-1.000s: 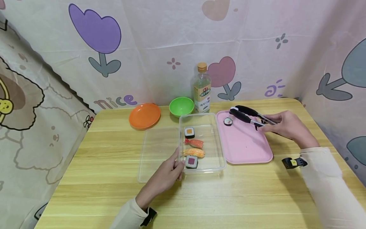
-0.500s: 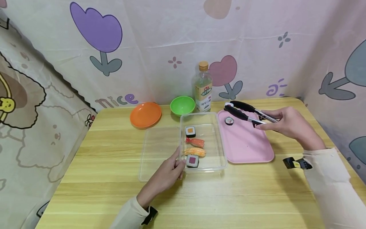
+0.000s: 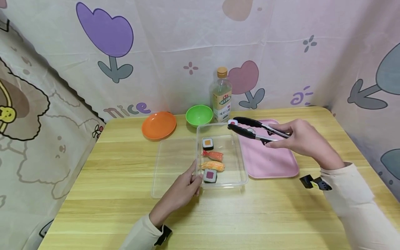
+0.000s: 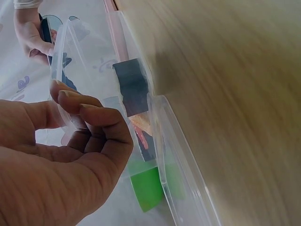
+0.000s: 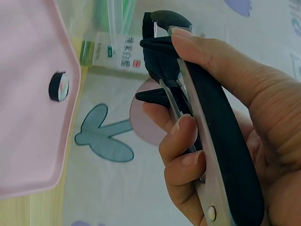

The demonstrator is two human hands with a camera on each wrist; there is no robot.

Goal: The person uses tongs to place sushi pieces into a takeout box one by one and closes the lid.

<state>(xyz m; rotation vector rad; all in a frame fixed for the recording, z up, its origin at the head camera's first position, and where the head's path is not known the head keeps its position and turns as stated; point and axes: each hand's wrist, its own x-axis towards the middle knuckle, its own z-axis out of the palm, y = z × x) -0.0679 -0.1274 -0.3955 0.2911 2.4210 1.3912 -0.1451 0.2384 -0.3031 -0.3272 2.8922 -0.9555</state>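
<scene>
My right hand [image 3: 301, 139] grips metal tongs [image 3: 245, 133] with black tips, which pinch a small sushi roll [image 3: 232, 122] above the far right corner of a clear plastic container [image 3: 242, 163]. The left hand [image 3: 179, 192] holds that container by its left wall, thumb at the rim and fingers curled outside. Inside, along the left, lie an orange-centred sushi roll [image 3: 207, 143], a shrimp sushi [image 3: 214, 156], an orange-topped sushi [image 3: 214, 166] and a purple-centred roll [image 3: 210, 176]. Another small roll [image 5: 59, 86] sits on the pink tray [image 3: 272, 165], partly hidden by the tongs in the head view.
Beneath the container's left side extends a clear lid [image 3: 170, 170] on the wooden table [image 3: 250, 218]. Behind stand an orange plate [image 3: 158, 125], a green bowl [image 3: 199, 116] and a labelled bottle [image 3: 222, 99], close to the patterned cloth backdrop [image 3: 162, 52].
The tongs, with the small roll between their tips, have risen from the pink tray and swung left to the container's far corner. The left hand keeps its hold on the container.
</scene>
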